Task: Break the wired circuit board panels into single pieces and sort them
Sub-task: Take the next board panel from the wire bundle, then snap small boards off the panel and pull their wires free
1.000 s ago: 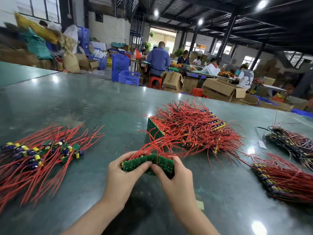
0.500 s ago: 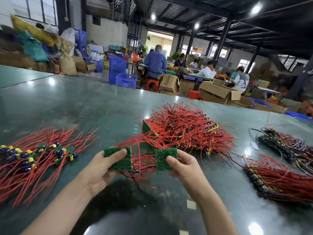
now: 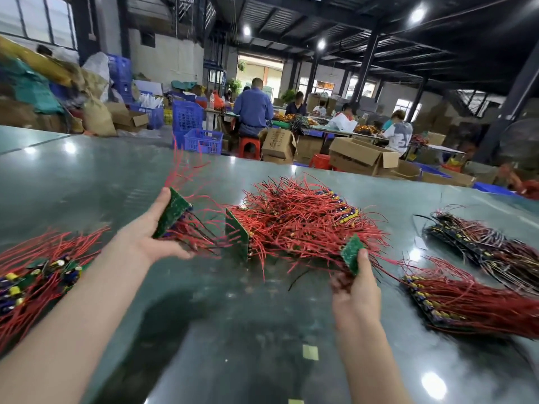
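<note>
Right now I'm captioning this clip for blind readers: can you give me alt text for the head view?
A person's left hand and right hand each hold a green circuit board piece trailing red wires, left piece and right piece, held wide apart above a glossy green table. Between them lies a heap of red-wired boards, with more bundles at both sides.

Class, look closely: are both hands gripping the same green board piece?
No: the left hand holds one green board, and the right hand holds another piece.
</note>
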A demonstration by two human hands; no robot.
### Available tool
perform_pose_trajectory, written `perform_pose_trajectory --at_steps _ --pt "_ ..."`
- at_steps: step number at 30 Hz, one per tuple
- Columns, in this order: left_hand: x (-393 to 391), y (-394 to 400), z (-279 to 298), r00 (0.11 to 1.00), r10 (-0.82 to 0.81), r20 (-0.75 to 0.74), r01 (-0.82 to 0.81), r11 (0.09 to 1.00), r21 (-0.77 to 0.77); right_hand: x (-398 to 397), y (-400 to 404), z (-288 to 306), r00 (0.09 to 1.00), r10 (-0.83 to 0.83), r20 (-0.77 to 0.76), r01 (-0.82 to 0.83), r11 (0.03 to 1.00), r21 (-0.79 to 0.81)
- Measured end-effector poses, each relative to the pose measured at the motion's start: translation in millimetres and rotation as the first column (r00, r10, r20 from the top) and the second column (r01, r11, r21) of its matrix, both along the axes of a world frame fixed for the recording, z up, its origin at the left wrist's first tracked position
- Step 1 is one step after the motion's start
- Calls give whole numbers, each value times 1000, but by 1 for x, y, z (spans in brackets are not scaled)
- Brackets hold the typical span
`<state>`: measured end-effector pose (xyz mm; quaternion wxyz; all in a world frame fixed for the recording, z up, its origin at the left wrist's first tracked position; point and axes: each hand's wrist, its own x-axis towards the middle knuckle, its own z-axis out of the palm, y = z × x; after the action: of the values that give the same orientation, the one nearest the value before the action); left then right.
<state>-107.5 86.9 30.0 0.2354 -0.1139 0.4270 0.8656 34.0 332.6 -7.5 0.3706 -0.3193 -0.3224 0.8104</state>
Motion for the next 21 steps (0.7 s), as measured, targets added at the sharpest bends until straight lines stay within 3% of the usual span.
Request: perform_pose_trajectory --at_steps 5,9,10,12,13,14,16,17,19,21 --pt "-13 39 6 997 -55 45 52 996 66 -1 2 4 986 32 -166 -43 997 -64" --pt "-12 67 -18 994 101 29 -85 934 -347 -2 -11 4 978 161 -131 -157 987 40" --pt "-12 70 -27 988 152 -21 -146 885 -443 -1 -13 5 974 190 -126 -181 980 79" --pt "-3 71 -37 951 246 -188 -308 696 -649 -2 -18 5 959 266 -97 -250 956 152" --pt "8 68 -38 917 251 -311 -397 647 -651 -2 -22 5 946 313 -81 -295 938 183" --pt "19 66 -39 880 229 -417 -443 713 -543 -4 -28 4 931 359 -59 -339 915 217" --pt "52 60 -38 842 164 -514 -332 908 -255 -5 -41 0 902 431 33 -418 852 315" --pt "65 55 -39 822 122 -557 -270 944 -192 -5 -48 -2 890 448 81 -445 817 368" --pt "82 43 -46 766 -12 -643 -213 939 -271 -4 -59 -6 872 478 107 -472 763 442" --pt "91 34 -57 693 -176 -699 -279 828 -485 -2 -68 -7 855 511 93 -486 724 489"
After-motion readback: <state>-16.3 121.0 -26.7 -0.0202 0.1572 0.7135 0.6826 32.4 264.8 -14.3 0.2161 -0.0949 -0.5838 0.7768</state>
